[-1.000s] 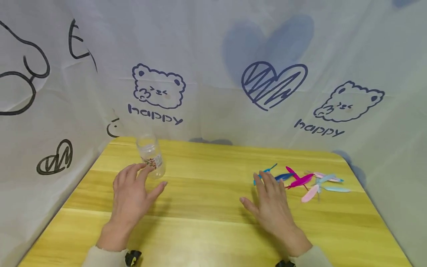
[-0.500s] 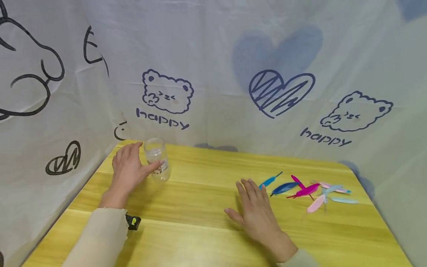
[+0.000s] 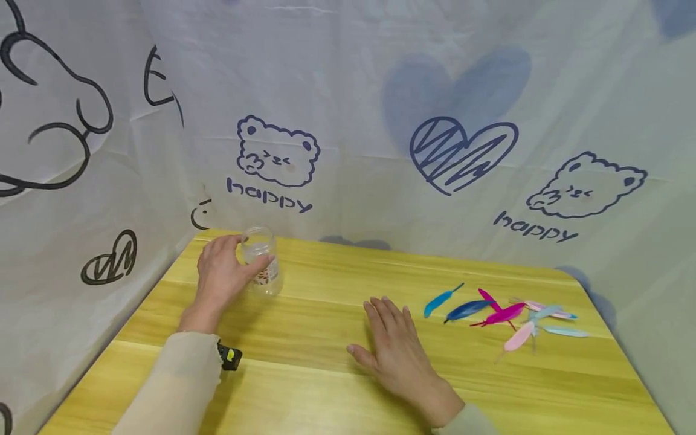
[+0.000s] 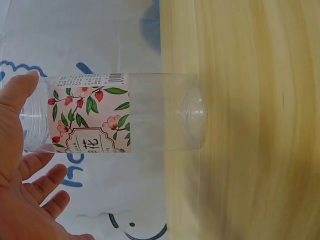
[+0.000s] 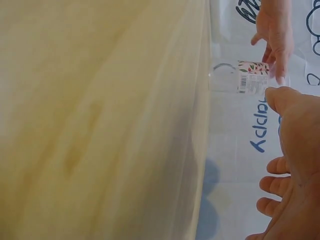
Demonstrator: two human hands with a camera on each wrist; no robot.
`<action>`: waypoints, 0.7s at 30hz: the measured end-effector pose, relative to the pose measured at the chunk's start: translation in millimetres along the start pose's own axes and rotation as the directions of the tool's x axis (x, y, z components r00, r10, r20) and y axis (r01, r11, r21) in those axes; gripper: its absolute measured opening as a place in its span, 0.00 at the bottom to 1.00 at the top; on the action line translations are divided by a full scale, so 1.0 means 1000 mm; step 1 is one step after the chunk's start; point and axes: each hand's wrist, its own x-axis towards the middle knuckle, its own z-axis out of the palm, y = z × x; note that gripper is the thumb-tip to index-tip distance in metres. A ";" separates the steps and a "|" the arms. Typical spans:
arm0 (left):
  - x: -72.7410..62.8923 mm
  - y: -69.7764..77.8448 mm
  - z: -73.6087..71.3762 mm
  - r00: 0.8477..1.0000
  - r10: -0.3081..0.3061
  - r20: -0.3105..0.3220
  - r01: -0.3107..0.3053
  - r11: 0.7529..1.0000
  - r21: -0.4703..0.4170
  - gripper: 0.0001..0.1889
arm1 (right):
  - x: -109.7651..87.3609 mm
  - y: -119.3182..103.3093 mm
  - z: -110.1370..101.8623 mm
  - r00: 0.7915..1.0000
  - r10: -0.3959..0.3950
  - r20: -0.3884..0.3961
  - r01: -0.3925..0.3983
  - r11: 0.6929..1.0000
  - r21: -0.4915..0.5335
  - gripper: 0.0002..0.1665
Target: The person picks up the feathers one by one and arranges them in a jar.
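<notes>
A clear plastic jar with a floral label stands upright, without a lid, at the table's back left. My left hand holds it near the neck, thumb on one side and index finger on the other; the other fingers are spread beside it in the left wrist view. My right hand hovers palm down over the middle of the table, fingers extended and holding nothing. To its right lie several feathers: a bright blue feather, a dark blue feather, magenta ones, a pale pink feather and light blue ones.
The wooden table meets a white cloth backdrop along its back edge, with more cloth at both sides. Bears, hearts and the word "happy" are drawn on the cloth. A black band sits at the left wrist.
My left hand has moved forward to the jar, its thumb and fingers now at the neck. My right hand has drawn left, away from the feathers. The head view has shifted slightly.
</notes>
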 end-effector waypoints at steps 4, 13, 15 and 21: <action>0.000 0.009 0.007 0.998 0.059 -0.009 -0.058 0.998 0.033 0.41 | -0.003 0.002 0.000 1.000 -0.001 -0.003 0.001 1.000 -0.014 0.49; -0.011 0.039 0.029 0.986 0.164 0.018 -0.165 0.985 0.057 0.39 | -0.008 0.007 -0.005 1.000 0.015 -0.011 -0.016 0.999 -0.028 0.49; -0.016 0.048 0.035 0.980 0.198 0.021 -0.199 0.978 0.063 0.39 | -0.010 0.009 -0.006 0.999 0.010 -0.032 -0.011 0.999 -0.038 0.49; -0.033 0.074 0.050 0.950 0.311 0.030 -0.313 0.946 0.082 0.37 | -0.014 0.014 -0.009 0.997 0.003 -0.077 -0.008 0.998 -0.065 0.49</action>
